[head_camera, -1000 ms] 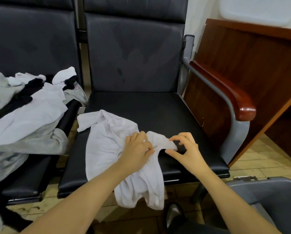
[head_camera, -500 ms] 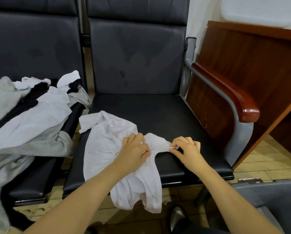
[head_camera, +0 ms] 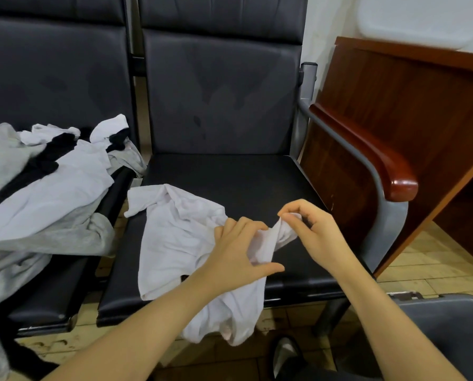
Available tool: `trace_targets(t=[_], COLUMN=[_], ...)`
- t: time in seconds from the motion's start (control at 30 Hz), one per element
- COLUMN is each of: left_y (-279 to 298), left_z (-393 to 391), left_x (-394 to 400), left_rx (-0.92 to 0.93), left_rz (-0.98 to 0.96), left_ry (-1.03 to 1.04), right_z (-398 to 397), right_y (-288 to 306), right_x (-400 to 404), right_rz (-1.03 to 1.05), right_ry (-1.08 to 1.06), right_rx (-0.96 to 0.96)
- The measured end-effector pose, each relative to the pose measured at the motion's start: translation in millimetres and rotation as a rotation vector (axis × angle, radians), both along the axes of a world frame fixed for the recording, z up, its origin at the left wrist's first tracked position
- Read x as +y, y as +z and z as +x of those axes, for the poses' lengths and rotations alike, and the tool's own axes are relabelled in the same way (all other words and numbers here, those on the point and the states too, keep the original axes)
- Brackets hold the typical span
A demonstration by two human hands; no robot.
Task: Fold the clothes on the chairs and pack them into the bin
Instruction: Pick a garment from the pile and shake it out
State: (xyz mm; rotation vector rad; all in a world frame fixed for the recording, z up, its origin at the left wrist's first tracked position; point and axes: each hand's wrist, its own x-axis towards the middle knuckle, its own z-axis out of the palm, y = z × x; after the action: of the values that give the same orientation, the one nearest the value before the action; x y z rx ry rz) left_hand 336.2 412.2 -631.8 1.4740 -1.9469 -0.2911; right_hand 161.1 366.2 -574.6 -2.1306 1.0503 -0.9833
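A crumpled white shirt (head_camera: 174, 240) lies on the black seat of the right-hand chair (head_camera: 246, 177), its lower end hanging over the front edge. My left hand (head_camera: 238, 248) grips a bunch of the shirt near its middle. My right hand (head_camera: 312, 232) pinches a corner of the same shirt between thumb and fingers and holds it a little above the seat. A heap of grey, white and black clothes (head_camera: 37, 193) covers the chair on the left. The grey bin (head_camera: 449, 328) shows at the bottom right corner, its inside mostly out of view.
A grey metal armrest with a red-brown wooden pad (head_camera: 378, 158) bounds the chair on the right. Behind it stands a dark wooden desk panel (head_camera: 411, 100). A shoe (head_camera: 284, 353) rests on the tiled floor below the seat's front edge.
My right hand has lifted the pinched corner of the shirt off the seat. My left hand has shifted slightly right, still holding the fabric.
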Motion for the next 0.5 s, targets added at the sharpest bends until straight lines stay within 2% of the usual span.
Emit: trace_targets(t=[0.23,0.33,0.5], left_y=[6.5,14.1,36.6], left_z=[-17.4,-9.3,5.0], left_x=[-1.7,-5.2,0.4], left_rx=[0.264,0.411,0.532], left_rz=[0.089,0.125,0.078], left_ry=[0.029,0.007,0.013], right_z=[10.5,6.8,9.0], right_y=[-3.6,-2.2,5.5], right_x=[-2.7,-2.5,6.0], right_rz=[0.149,0.167,0.199], right_ry=[-0.110,-0.126,-0.045], right_rx=[0.012,-0.043,-0.126])
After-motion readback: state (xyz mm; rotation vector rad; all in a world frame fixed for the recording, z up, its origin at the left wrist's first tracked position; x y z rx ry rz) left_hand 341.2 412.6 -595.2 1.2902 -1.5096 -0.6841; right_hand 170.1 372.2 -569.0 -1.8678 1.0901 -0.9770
